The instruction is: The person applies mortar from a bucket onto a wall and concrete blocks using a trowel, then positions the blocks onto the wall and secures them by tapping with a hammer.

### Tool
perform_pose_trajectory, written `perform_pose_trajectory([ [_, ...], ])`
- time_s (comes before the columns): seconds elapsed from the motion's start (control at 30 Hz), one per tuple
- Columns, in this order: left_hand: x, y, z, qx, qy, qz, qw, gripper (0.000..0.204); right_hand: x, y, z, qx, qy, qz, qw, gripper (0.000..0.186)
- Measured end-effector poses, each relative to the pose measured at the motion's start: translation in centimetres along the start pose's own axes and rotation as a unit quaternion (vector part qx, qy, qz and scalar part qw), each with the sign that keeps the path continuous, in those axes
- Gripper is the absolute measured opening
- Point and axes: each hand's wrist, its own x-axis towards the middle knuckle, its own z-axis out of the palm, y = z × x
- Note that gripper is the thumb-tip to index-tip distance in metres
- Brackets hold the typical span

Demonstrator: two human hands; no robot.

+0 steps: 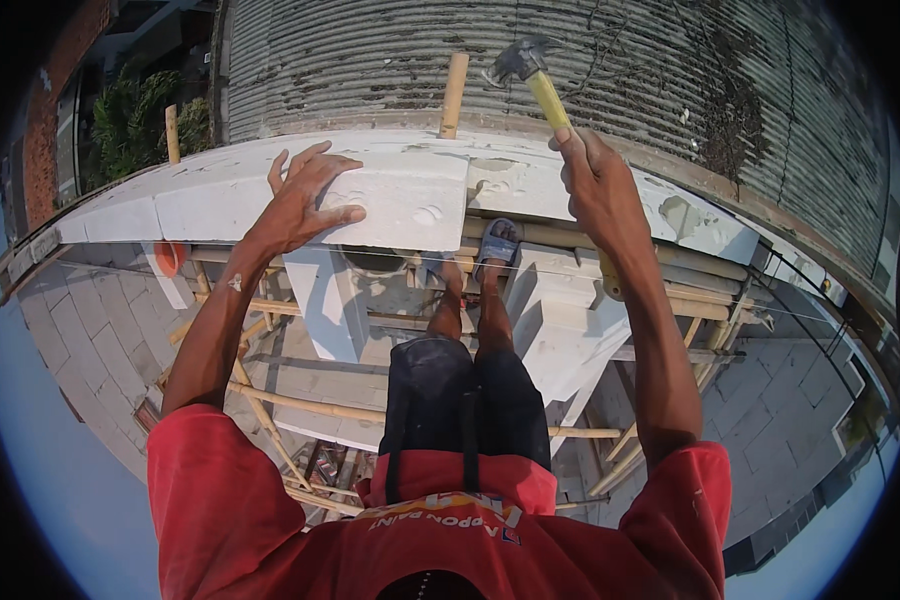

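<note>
My left hand [310, 195] rests on a white aerated concrete block [405, 215] on top of the wall, its fingers spread and its thumb against the near face. The right hand [602, 190] is wrapped round the yellow handle of a claw hammer [543, 92]. Its dark head is raised beyond the wall, above the corrugated roof, slightly blurred. To the right of that block, the wall top [515, 182] sits lower, with rough chipped patches. More white blocks [100, 212] continue the row on the left.
A bamboo post [454, 95] rises behind the block. Beyond spreads a corrugated roof [350, 60]. My sandalled feet [497, 250] stand among bamboo scaffold poles [310, 403]. Upright white blocks [560, 330], a dark bucket [375, 260] and a thin taut string [795, 312] are close by.
</note>
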Motion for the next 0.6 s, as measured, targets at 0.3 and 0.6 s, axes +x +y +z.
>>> perform_pose_trajectory([
  [0.3, 0.1, 0.1, 0.5, 0.007, -0.008, -0.019, 1.0, 0.083, 11.2, 6.1, 6.8, -0.105, -0.238, 0.053, 0.964, 0.049],
  [0.6, 0.3, -0.5, 0.9, 0.011, 0.003, -0.01, 1.0, 0.085, 7.6, 2.8, 1.4, -0.101, -0.02, -0.076, 0.992, 0.052],
])
